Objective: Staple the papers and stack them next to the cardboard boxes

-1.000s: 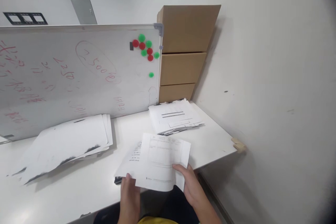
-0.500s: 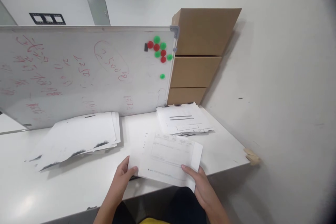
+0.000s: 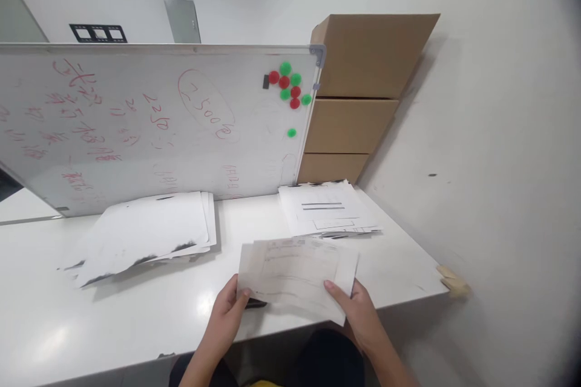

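White printed sheets (image 3: 295, 272) are held between my two hands above the table's front edge, tilted up and slightly curved. My left hand (image 3: 228, 308) pinches their left edge, thumb on top. At the right edge my right hand (image 3: 351, 302) grips them, its thumb lying over the print. A dark object (image 3: 255, 303) shows partly beneath the sheets beside my left thumb; most of it is hidden. Behind the sheets lies a stack of printed papers (image 3: 327, 208). Further left rests a larger paper pile (image 3: 149, 233) with black-stained edges.
A whiteboard (image 3: 204, 163) with red writing and round red and green magnets stands along the table's back. Stacked cardboard boxes (image 3: 349, 126) are beside it, near the right wall. Tape (image 3: 454, 281) covers the right corner of the white table (image 3: 149, 320).
The view has shifted, so the surroundings appear further right. The held sheets have tilted and bent more, and more of the dark object shows beneath them. Both hands keep their hold.
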Available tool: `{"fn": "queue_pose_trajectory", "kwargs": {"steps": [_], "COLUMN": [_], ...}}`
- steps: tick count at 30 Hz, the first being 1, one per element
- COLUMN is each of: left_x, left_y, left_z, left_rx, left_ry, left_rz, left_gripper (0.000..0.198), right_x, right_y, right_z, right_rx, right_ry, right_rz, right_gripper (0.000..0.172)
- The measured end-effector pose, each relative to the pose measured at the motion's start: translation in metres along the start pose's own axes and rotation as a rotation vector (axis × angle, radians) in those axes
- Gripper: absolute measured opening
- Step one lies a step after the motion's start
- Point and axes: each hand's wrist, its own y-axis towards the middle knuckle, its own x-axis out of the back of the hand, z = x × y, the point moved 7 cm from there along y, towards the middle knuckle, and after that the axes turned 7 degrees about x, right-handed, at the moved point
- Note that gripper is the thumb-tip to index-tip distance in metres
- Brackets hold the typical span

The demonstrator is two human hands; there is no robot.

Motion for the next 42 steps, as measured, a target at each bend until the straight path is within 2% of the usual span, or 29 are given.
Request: {"fn": "queue_pose_trajectory", "kwargs": {"steps": [2, 4, 6, 8, 13, 20, 25, 30, 33, 35, 37, 39, 40, 42], "left_x": [0.004, 0.006, 0.007, 0.009, 0.013, 0.013, 0.009, 0.008, 0.013, 0.021, 0.025, 0.015, 0.002, -0.037], "left_y": [0.002, 0.008, 0.018, 0.03, 0.047, 0.048, 0.05, 0.04, 0.036, 0.029, 0.015, -0.004, -0.013, -0.028], "left_z": [-0.005, -0.013, -0.021, -0.024, -0.026, -0.025, -0.012, -0.026, -0.032, -0.032, -0.031, -0.029, -0.028, -0.027], "left_rx": [-0.036, -0.086, -0.131, -0.127, -0.068, -0.096, -0.043, -0.104, -0.162, -0.195, -0.238, -0.302, -0.352, -0.504], "left_ry": [0.022, 0.06, 0.109, 0.177, 0.293, 0.283, 0.281, 0.371, 0.42, 0.439, 0.465, 0.519, 0.556, 0.63], "left_rz": [-0.034, -0.056, -0.064, -0.063, -0.049, -0.052, -0.037, -0.077, -0.144, -0.279, -0.433, -0.526, -0.514, -0.38], "left_gripper": [0.033, 0.032, 0.035, 0.032, 0.026, 0.026, 0.031, 0.033, 0.033, 0.035, 0.036, 0.034, 0.034, 0.039], "right_x": [0.005, 0.003, -0.005, -0.016, -0.025, -0.017, -0.022, -0.019, -0.017, -0.013, -0.012, -0.025, -0.036, -0.056], "right_y": [0.007, 0.015, 0.024, 0.033, 0.047, 0.047, 0.046, 0.046, 0.051, 0.048, 0.034, 0.009, -0.006, -0.036], "right_z": [0.008, 0.02, 0.025, 0.018, -0.011, -0.011, -0.025, -0.032, -0.027, -0.021, -0.018, -0.021, -0.023, -0.023], "right_rx": [0.069, 0.21, 0.353, 0.411, 0.397, 0.333, 0.269, 0.284, 0.307, 0.327, 0.314, 0.288, 0.292, 0.326], "right_ry": [-0.074, -0.121, -0.114, -0.086, -0.07, -0.04, 0.031, -0.006, -0.133, -0.285, -0.39, -0.407, -0.388, -0.319], "right_rz": [-0.019, -0.039, -0.025, 0.014, 0.02, -0.044, 0.006, -0.032, -0.062, -0.139, -0.211, -0.11, 0.002, 0.185], "right_gripper": [0.043, 0.035, 0.03, 0.03, 0.027, 0.03, 0.037, 0.039, 0.043, 0.048, 0.053, 0.056, 0.059, 0.072]}}
